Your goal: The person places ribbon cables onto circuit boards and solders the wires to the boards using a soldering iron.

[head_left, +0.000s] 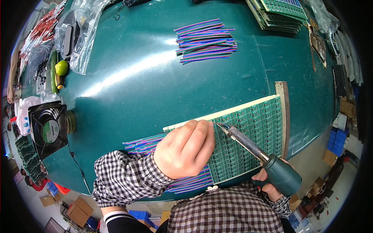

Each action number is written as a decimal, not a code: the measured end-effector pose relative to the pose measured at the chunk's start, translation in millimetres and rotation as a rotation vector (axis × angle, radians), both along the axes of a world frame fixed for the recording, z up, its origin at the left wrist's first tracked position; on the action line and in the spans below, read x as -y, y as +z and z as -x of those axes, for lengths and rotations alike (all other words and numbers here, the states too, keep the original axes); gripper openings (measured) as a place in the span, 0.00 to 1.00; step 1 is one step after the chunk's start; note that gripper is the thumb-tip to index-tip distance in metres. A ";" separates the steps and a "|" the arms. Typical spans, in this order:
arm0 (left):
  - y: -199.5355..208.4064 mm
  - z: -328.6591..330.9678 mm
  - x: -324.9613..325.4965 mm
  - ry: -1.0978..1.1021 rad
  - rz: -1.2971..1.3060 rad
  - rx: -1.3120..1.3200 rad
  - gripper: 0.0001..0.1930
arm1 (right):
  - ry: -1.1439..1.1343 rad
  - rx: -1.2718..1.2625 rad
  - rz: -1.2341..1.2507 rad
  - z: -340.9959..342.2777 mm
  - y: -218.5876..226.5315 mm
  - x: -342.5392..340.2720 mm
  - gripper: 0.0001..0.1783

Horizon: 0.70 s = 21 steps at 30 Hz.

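My right hand grips the dark green handle of a soldering iron, which hides most of its fingers. The iron's tip points up and left, at the upper part of a green circuit board panel with rows of small parts. Just left of the tip, my left hand is closed in a pinch over the panel; what its fingertips hold is hidden. Multicoloured flat wires run out from the panel's left side, passing under my left hand and checked sleeve.
A wooden strip borders the panel's right end. Cut wires lie in a pile farther back, and more panels are stacked at the back right. A black fan stands left, with a green fruit and plastic bags beyond.
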<state>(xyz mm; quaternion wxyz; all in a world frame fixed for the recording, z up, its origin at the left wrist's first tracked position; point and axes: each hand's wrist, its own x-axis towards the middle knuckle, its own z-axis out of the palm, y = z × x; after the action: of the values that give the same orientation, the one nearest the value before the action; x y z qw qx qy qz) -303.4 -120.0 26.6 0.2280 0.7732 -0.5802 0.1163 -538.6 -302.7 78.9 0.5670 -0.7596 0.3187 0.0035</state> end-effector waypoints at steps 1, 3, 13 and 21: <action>0.0 0.5 -0.2 0.006 -0.001 0.001 0.16 | 0.002 0.004 0.006 -0.1 0.1 0.0 0.25; -0.3 1.9 -0.6 0.010 -0.005 0.015 0.17 | 0.007 -0.004 0.007 0.2 0.8 0.3 0.26; -5.0 3.6 -0.8 0.007 -0.014 0.133 0.12 | 0.050 -0.034 0.009 2.7 0.9 2.0 0.26; -3.2 4.8 -1.3 -0.003 -0.041 0.132 0.13 | 0.057 -0.007 0.004 -0.7 0.8 3.1 0.25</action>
<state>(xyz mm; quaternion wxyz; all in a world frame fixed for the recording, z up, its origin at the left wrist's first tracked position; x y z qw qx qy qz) -308.2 -118.7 23.5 0.1735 0.7674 -0.5974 0.1550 -537.9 -305.7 79.7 0.5639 -0.7695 0.2991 0.0217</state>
